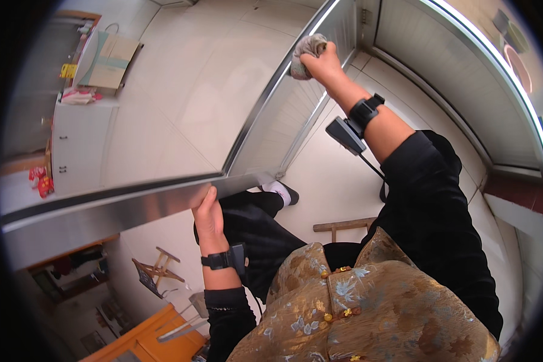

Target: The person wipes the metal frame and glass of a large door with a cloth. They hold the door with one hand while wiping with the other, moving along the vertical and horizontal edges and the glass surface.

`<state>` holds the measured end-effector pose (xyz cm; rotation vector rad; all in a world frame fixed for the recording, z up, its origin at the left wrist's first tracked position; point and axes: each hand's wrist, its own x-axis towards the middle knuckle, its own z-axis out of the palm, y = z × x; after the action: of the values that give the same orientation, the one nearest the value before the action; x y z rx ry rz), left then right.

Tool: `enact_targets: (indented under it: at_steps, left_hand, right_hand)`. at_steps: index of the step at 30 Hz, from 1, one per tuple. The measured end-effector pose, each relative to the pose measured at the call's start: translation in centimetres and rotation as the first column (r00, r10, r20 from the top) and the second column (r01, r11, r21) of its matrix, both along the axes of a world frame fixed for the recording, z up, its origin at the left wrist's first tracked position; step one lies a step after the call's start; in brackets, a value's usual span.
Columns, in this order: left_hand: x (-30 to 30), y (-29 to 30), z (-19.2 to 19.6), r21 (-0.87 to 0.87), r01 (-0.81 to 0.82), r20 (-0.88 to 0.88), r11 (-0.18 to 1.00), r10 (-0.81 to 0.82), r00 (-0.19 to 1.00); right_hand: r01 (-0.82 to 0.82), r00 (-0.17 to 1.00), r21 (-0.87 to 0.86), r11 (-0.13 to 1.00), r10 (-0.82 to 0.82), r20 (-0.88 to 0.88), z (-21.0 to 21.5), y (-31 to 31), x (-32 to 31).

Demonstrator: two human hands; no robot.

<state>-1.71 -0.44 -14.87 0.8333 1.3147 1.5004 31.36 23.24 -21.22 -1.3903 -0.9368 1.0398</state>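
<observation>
A silver metal-framed door (pixel 102 211) with a ribbed lower panel stands in front of me. My left hand (pixel 209 214) grips the door's near edge, the thumb on the metal and the other fingers partly hidden behind it. Farther along the door, to the right, my right hand (pixel 324 65) is closed round a bunched grey cloth (pixel 306 54). That cloth rests against the upper part of the ribbed panel, near its frame. Each wrist wears a black strap with a small device.
Another ribbed metal panel (pixel 452 78) curves along the right. Wooden stools (pixel 158 268) stand at lower left and by my legs (pixel 344 226). An orange table (pixel 154 332) is at the bottom left, and a white cabinet (pixel 81 142) lies beyond the door. Pale floor tiles surround me.
</observation>
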Motion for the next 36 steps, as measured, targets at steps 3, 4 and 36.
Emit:
enact_targets:
  at_steps: [3,4,36]
  left_hand:
    - [0.2,-0.3,0.1,0.009,0.022,0.002,1.000,-0.022,1.000]
    - [0.2,-0.3,0.2,0.016,0.040,-0.001,0.999,-0.040,0.999]
    - [-0.3,-0.1,-0.1,-0.018,0.025,-0.038,1.000,-0.025,0.999]
  right_hand:
    - [-0.031,0.996,0.008,0.999,0.032,-0.089,0.2,-2.8,-2.3]
    - [-0.034,0.991,-0.007,0.999,0.033,-0.132,0.1,-3.6,-3.2]
    - [-0.155,0.961,-0.049,0.987,0.139,-0.239,1.4,-3.4,-2.3]
